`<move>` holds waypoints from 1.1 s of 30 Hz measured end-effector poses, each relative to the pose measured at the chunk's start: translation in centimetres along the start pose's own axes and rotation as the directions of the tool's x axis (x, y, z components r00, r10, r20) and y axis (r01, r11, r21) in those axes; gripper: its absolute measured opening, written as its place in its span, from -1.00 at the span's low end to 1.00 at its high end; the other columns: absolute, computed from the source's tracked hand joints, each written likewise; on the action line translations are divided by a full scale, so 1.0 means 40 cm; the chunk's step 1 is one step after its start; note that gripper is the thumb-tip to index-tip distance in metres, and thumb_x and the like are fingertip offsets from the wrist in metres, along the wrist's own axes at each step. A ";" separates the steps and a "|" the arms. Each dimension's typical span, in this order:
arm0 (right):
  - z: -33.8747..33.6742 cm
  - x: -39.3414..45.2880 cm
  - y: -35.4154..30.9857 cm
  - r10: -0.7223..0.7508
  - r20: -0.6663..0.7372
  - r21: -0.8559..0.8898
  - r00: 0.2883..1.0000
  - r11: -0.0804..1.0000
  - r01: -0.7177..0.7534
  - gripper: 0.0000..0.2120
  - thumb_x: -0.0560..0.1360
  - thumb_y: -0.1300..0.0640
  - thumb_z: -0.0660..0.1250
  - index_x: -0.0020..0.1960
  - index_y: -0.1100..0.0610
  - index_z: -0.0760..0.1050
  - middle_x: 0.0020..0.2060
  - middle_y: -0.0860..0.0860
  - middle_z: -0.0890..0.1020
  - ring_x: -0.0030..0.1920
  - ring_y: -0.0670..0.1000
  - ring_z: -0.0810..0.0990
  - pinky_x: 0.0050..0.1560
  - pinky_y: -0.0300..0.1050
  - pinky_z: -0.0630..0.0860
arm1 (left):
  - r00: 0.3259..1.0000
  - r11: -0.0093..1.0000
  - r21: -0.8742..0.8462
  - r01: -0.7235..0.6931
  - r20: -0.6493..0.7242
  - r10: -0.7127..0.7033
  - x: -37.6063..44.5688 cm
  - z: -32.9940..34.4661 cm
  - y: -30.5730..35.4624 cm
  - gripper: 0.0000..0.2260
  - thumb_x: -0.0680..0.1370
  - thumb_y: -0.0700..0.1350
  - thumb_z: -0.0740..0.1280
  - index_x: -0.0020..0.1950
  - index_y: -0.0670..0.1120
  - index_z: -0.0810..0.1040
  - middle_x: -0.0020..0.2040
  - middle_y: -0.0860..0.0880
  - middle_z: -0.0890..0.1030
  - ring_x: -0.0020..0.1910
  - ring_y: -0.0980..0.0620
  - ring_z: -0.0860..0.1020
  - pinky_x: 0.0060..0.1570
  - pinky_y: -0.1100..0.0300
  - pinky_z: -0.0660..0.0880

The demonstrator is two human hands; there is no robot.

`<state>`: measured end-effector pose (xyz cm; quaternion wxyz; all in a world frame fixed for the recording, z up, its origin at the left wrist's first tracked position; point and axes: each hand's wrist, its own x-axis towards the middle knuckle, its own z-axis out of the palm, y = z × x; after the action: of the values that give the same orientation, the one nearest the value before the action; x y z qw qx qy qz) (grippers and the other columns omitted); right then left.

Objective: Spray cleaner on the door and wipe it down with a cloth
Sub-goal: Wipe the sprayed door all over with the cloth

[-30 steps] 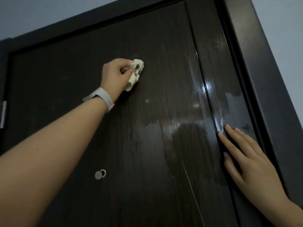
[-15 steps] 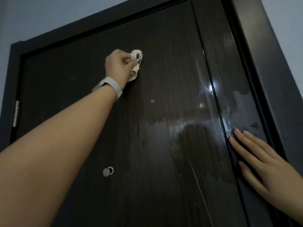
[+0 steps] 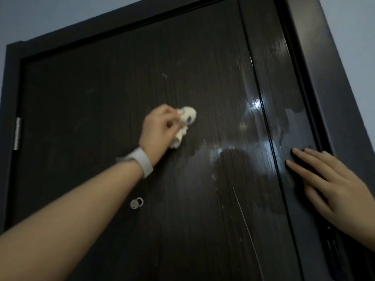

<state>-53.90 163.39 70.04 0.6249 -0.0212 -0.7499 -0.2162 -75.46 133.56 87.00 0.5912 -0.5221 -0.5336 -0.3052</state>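
A dark wood-grain door [image 3: 97, 94] fills the head view. My left hand [image 3: 157, 128] grips a bunched cream cloth [image 3: 185, 123] and presses it against the middle of the door's upper half. A white band sits on that wrist. My right hand [image 3: 332, 185] lies flat with straight fingers on the door's right edge strip. A wet, shiny patch [image 3: 239, 155] spreads between the two hands. No spray bottle is in view.
A dark door frame [image 3: 324, 82] runs along the top and right, with a pale wall [image 3: 353, 27] behind it. A metal hinge [image 3: 17, 133] sits at the left edge. A small round peephole [image 3: 136, 203] is below my left forearm.
My left hand has slid the cloth down the door and slightly to the right. My right hand has stayed flat on the right edge strip.
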 end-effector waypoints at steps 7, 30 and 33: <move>0.000 -0.025 0.003 0.158 -0.134 0.085 0.978 0.985 -0.148 -0.53 0.55 0.12 0.06 0.40 0.23 0.40 0.49 0.17 0.30 0.50 0.23 0.24 0.53 0.08 0.13 | 0.992 0.998 0.032 0.058 -0.112 -0.054 0.205 0.038 0.014 -0.83 0.49 -0.08 0.44 -0.04 -0.16 0.70 0.00 -0.07 0.61 0.02 0.05 0.58 0.10 0.07 0.50; 0.010 -0.050 0.005 0.205 -0.121 0.011 0.971 0.979 -0.205 -0.50 0.58 0.10 0.06 0.47 0.24 0.33 0.54 0.15 0.22 0.55 0.16 0.13 0.49 0.13 0.20 | 0.999 0.998 -0.047 -0.039 -0.036 0.037 -0.096 0.116 0.174 -0.88 0.49 -0.15 0.45 -0.16 -0.20 0.66 -0.14 -0.11 0.55 -0.11 -0.05 0.53 -0.10 0.00 0.48; 0.005 -0.048 0.003 0.201 -0.119 -0.005 0.972 0.979 -0.203 -0.50 0.58 0.10 0.05 0.48 0.24 0.33 0.53 0.15 0.22 0.56 0.15 0.11 0.52 0.08 0.15 | 0.997 0.995 -0.075 -0.063 0.036 0.065 -0.134 0.111 0.182 -0.91 0.48 -0.18 0.46 -0.11 -0.21 0.68 -0.10 -0.09 0.58 -0.05 0.00 0.54 -0.05 0.06 0.50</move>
<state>-53.61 164.03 68.24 0.6865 -0.0900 -0.7038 -0.1589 -71.46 138.65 79.27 0.5705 -0.5663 -0.5163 -0.2955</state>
